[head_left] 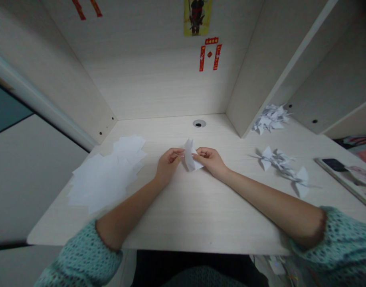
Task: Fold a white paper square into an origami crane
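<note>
A partly folded white paper piece (189,156) is held upright over the middle of the desk, between my two hands. My left hand (169,162) pinches its left side, where a thin point of paper sticks out between the fingertips. On the other side my right hand (212,159) grips the paper's right flap between thumb and fingers. Both hands are closed on the same piece. Its exact folds are too small to make out.
Loose white paper sheets (107,175) lie spread at the left. Folded paper cranes (283,165) rest on the right, and a heap of folded paper (271,118) sits behind them by the divider. A tablet-like object (347,175) lies at far right. A cable hole (199,123) is near the back wall.
</note>
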Action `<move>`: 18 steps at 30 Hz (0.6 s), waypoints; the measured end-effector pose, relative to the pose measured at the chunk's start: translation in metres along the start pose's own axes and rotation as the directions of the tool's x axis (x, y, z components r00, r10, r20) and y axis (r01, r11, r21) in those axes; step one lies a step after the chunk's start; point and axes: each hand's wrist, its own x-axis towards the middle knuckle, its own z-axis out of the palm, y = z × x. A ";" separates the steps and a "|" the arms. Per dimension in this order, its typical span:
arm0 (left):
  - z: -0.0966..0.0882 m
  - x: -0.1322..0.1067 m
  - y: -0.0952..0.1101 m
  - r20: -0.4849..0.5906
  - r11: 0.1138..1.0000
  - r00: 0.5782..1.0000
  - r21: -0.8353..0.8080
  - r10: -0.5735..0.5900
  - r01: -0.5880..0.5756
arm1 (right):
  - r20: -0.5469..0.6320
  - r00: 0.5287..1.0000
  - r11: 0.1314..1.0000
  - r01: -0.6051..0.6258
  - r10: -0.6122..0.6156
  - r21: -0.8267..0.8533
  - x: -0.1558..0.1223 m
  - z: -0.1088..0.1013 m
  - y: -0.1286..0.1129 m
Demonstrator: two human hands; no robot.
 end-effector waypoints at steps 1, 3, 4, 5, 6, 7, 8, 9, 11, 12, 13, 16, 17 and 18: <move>0.000 -0.001 0.002 0.024 1.000 1.000 0.019 -0.001 0.001 | 0.003 1.000 1.000 0.006 -0.006 -0.015 -0.001 0.000 -0.001; 0.000 -0.004 0.006 0.067 0.999 0.998 0.038 0.000 -0.002 | 0.022 0.999 0.998 0.034 -0.033 -0.062 -0.002 0.001 -0.001; -0.001 -0.006 0.009 0.100 0.998 0.995 0.064 0.009 -0.015 | 0.033 0.998 0.994 0.057 -0.054 -0.094 -0.003 0.001 0.000; 0.000 -0.008 0.012 0.145 0.995 0.989 0.087 0.026 -0.039 | 0.043 0.996 0.988 0.083 -0.078 -0.132 -0.003 0.001 0.001; 0.000 -0.009 0.014 0.185 0.993 0.982 0.102 0.041 -0.061 | 0.051 0.993 0.979 0.110 -0.102 -0.174 -0.004 0.001 0.002; 0.000 -0.011 0.016 0.207 0.992 0.977 0.104 0.046 -0.069 | 0.059 0.990 0.966 0.138 -0.129 -0.217 -0.004 0.000 0.003; 0.000 -0.012 0.018 0.223 0.992 0.974 0.109 0.034 -0.060 | 0.066 0.986 0.951 0.168 -0.156 -0.258 -0.005 0.000 0.004; 0.001 -0.012 0.018 0.223 0.992 0.975 0.115 0.019 -0.046 | 0.077 0.981 0.936 0.195 -0.180 -0.295 -0.005 0.000 0.004; 0.001 -0.012 0.018 0.201 0.994 0.979 0.108 -0.010 -0.012 | 0.097 0.971 0.907 0.240 -0.220 -0.346 -0.006 -0.001 0.004; 0.002 -0.012 0.017 0.189 0.995 0.982 0.095 -0.019 0.001 | 0.100 0.968 0.898 0.253 -0.232 -0.361 -0.006 0.000 0.004; 0.002 -0.011 0.016 0.178 0.997 0.984 0.078 -0.023 0.009 | 0.096 0.967 0.894 0.255 -0.237 -0.369 -0.006 0.000 0.003; 0.001 -0.008 0.014 0.170 0.999 0.985 0.006 -0.034 0.033 | 0.054 0.971 0.913 0.239 -0.235 -0.330 -0.007 0.002 0.002; 0.001 -0.006 0.014 0.166 0.998 0.985 -0.028 -0.049 0.054 | 0.037 0.971 0.926 0.235 -0.234 -0.296 -0.006 0.003 0.002; 0.001 -0.005 0.014 0.157 0.994 0.985 -0.065 -0.071 0.082 | 0.020 0.972 0.938 0.232 -0.235 -0.257 -0.006 0.003 0.003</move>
